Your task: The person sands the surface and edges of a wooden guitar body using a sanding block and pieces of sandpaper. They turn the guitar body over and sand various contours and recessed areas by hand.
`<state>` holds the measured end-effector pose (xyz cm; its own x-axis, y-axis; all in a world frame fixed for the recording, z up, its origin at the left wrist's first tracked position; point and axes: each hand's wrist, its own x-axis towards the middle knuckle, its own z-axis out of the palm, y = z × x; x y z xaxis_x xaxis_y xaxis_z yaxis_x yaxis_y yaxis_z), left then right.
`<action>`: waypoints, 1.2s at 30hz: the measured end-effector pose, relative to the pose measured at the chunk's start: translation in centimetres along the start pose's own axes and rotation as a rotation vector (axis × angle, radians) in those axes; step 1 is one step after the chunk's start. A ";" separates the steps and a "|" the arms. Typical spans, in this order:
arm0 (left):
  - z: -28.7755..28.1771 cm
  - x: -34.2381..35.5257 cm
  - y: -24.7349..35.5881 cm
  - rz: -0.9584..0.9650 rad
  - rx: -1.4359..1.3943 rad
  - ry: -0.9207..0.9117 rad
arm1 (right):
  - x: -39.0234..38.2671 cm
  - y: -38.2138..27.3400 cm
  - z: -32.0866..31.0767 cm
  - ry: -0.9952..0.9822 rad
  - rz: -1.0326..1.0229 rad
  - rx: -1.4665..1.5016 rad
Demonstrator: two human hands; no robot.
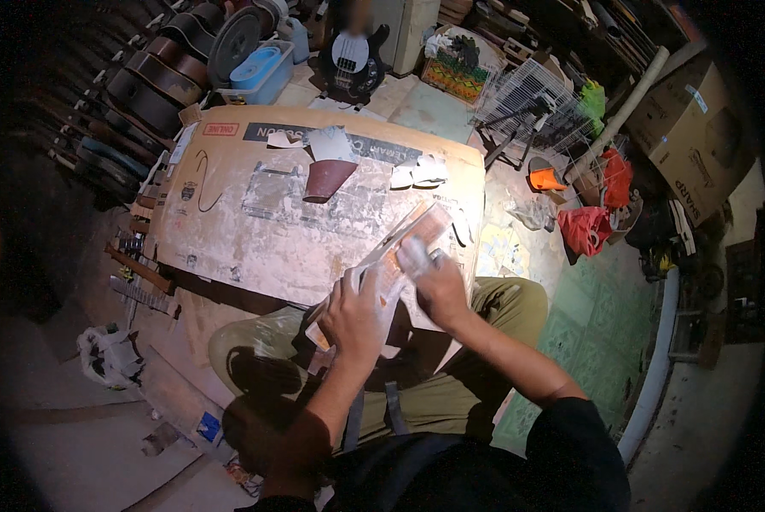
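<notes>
A long, flat wooden piece (425, 224) with an orange-brown face and pale, dusty edges lies slantwise over my lap and the cardboard's near edge. My left hand (354, 316) is wrapped round its lower part. Higher up, my right hand (434, 280) presses on its face with curled, whitened fingers; whatever may be under them is hidden. Beyond, on the cardboard sheet (203, 230), rest a dark red sandpaper-like piece (328, 179), a pale sheet (333, 143) and several white scraps (418, 172).
Several guitars (148, 90) stand in a row at the far left, near a blue tub (259, 72). A black-and-white bass guitar (348, 61) stands behind the cardboard. At right are a white wire rack (532, 98), red bags (585, 229) and a large carton (685, 136).
</notes>
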<state>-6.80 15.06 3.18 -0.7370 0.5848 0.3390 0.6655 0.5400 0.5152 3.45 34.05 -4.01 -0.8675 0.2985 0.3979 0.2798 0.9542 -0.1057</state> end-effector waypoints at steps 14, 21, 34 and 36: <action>-0.6 0.4 -0.7 -0.016 -0.008 -0.037 | 0.6 -2.2 -1.7 -0.079 -0.104 0.057; -1.1 1.1 -0.6 -0.036 -0.062 -0.025 | 0.3 -1.3 -0.2 -0.032 -0.128 0.102; -0.4 1.2 -2.0 -0.022 -0.066 0.017 | 0.8 -3.2 -1.5 -0.076 -0.008 0.059; -0.4 1.4 -1.9 -0.040 -0.062 0.001 | 2.8 -2.3 -2.6 -0.006 0.083 0.303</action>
<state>-9.12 14.61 2.97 -0.7628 0.5632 0.3177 0.6271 0.5242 0.5762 1.40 32.65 -0.31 -0.8496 0.3749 0.3709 0.2155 0.8887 -0.4046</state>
